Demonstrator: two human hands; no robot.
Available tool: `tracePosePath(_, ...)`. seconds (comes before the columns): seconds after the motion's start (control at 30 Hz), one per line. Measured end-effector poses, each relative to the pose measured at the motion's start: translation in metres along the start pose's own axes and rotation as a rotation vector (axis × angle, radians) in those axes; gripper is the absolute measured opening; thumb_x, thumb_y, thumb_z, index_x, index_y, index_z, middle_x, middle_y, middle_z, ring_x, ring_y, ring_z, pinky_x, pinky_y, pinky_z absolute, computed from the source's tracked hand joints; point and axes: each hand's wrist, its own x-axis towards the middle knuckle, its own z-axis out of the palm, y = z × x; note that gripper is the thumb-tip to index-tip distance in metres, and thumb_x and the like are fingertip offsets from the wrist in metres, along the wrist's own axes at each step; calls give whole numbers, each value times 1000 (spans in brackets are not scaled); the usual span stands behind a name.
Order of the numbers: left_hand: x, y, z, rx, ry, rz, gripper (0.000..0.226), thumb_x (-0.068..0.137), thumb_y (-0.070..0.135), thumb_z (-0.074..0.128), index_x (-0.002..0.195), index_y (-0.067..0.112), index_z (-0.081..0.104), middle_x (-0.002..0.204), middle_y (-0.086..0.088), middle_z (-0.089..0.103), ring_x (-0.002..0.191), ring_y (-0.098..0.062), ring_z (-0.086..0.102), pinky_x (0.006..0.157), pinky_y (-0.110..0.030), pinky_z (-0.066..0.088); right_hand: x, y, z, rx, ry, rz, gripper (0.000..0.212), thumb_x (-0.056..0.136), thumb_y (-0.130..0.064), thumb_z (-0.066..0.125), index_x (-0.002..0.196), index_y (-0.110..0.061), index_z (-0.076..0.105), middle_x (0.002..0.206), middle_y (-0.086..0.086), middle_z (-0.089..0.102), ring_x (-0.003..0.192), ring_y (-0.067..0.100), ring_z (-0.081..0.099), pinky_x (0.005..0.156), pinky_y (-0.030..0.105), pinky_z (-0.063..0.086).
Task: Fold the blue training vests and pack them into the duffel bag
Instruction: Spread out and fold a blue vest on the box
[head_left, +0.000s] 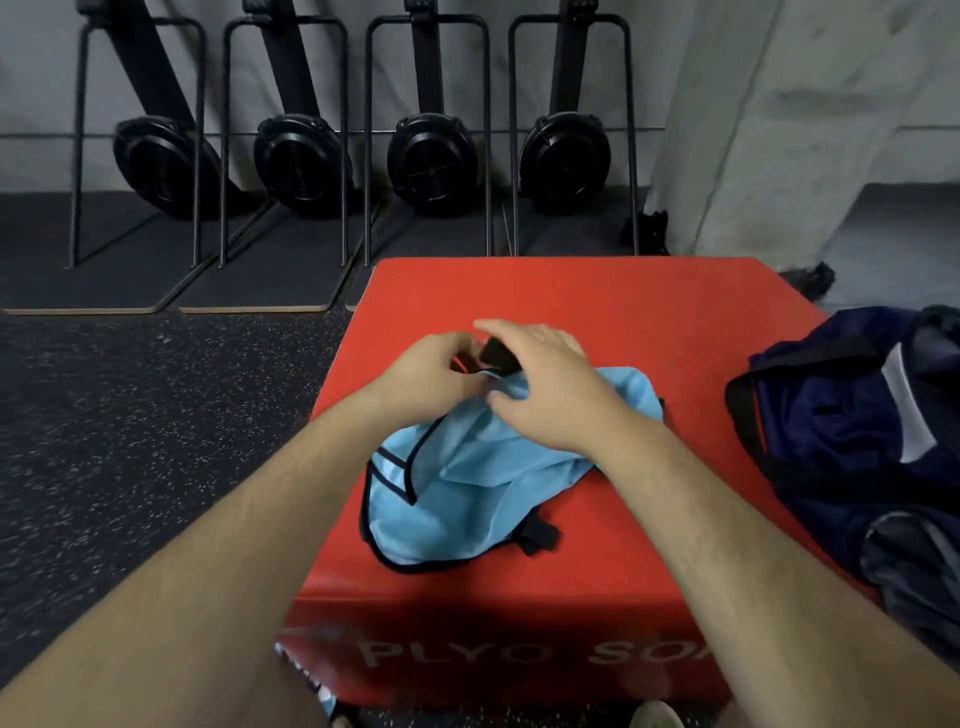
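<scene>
The blue vest (467, 493) lies lengthwise away from the person — left hand (434, 376) and right hand (543, 395) pinch its far end, duffel bag (857, 415) nearer the right.

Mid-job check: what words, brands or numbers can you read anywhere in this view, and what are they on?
"PLYO SO": pale letters on the front of the red padded box; the rest is hidden behind the right forearm.
The red-and-white mark at the box's lower left corner: too blurred to read.
The light blue vest with black trim, navy duffel bag: no text visible.
</scene>
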Motion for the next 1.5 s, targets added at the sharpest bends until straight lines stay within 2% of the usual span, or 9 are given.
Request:
tracePosePath(0.2,-5,0,1,11,-25,-22,16,82,6,68,90,17,59,84,3,65,67,-8,58,60,-20,46,0,14,12,166,116,184,25,95,-14,61,120,-20,61,118,-1,62,110,18,57,89,22,39)
tracePosePath(0.3,-5,-13,-4,131,-53,-52,15,84,12,68,95,16,58,85,4,62,73,-9,56,60,-21,44,-4,15,12,183,196,244,15,98,-12,55,107,-21,61,110,-5,57,97,15,57,87,33,47)
tracePosePath(0.6,-7,-20,-13,-18,153,25,9,92,18,62,86,24,62,76,5,62,65,-2,52,58,-15,40,2,29,-1,21,283,438,31,90,-1,48,112,-19,59,116,1,49,95,25,57,81,40,48)
tracePosePath(0.73,-9,-10,-15,-138,186,29,7,94,16,63,90,20,65,79,4,66,66,0,54,60,-11,42,-1,23,6,-103,170,298,59,80,-11,56,137,-26,53,137,-4,46,125,21,42,105,32,30)
tracePosePath(0.87,-9,-7,-13,-155,147,87,2,94,17,66,93,18,67,79,6,67,68,2,56,62,-11,41,1,10,11,268,94,168,63,80,-31,55,142,-36,47,134,-18,55,132,10,44,118,32,22)
tracePosePath(0.97,-11,-4,-11,-167,88,121,4,95,16,66,97,18,68,80,13,67,72,4,58,66,-10,42,3,14,17,341,91,182,44,89,-44,59,132,-44,52,109,-22,62,118,14,54,107,42,41)
tracePosePath(1.13,-13,-2,-11,-224,28,80,5,96,16,64,99,15,68,81,5,66,72,-2,56,69,-18,45,6,12,16,293,116,130,8,97,-30,59,101,-30,66,96,-17,57,93,3,55,86,31,48)
tracePosePath(1.37,-19,-4,-15,-526,-224,45,60,60,-4,44,117,4,60,106,-3,67,100,-14,62,79,-22,48,4,15,4,381,187,216,10,101,-20,53,98,-29,55,85,-15,60,81,3,57,74,27,46)
tracePosePath(1.5,-17,-7,-7,-458,-137,28,41,75,1,59,114,8,63,110,-10,69,101,-14,63,89,-30,51,4,11,2,410,189,154,29,94,-1,47,96,-29,53,88,-16,56,83,1,54,73,16,40)
